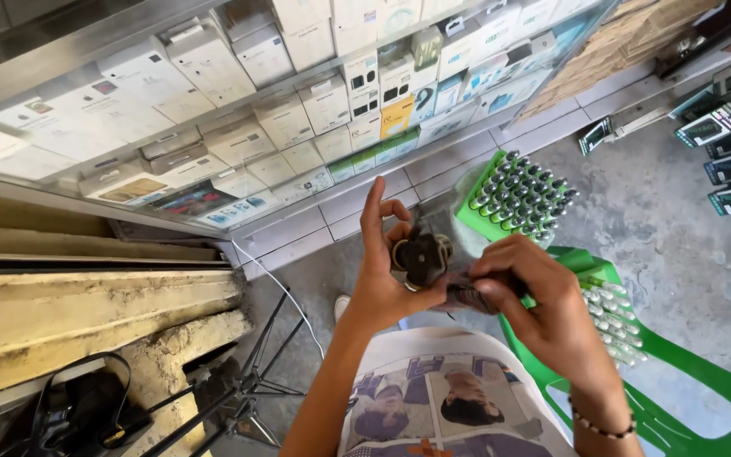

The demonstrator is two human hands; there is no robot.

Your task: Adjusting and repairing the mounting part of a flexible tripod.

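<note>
Black and round, a small device (421, 256) sits between both hands above the person's lap: the left hand (382, 271) half open, cradling it, the right hand (535, 296) curled round its dark end. Just beyond, a green tray (477, 222) holds rows of small upright vials (522, 195) on a green plastic chair (678, 381); farther off, a glass shelf (433, 156) carries stacked white boxes (285, 118).

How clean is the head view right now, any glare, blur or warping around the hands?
Head view: even daylight, soft shadows; the left hand and right hand are slightly soft, and the small dark device they hold reads murky. Wide-lens bending curves the glass showcase of boxes; mild reflections streak its glass. The green tray is sharp.
</note>
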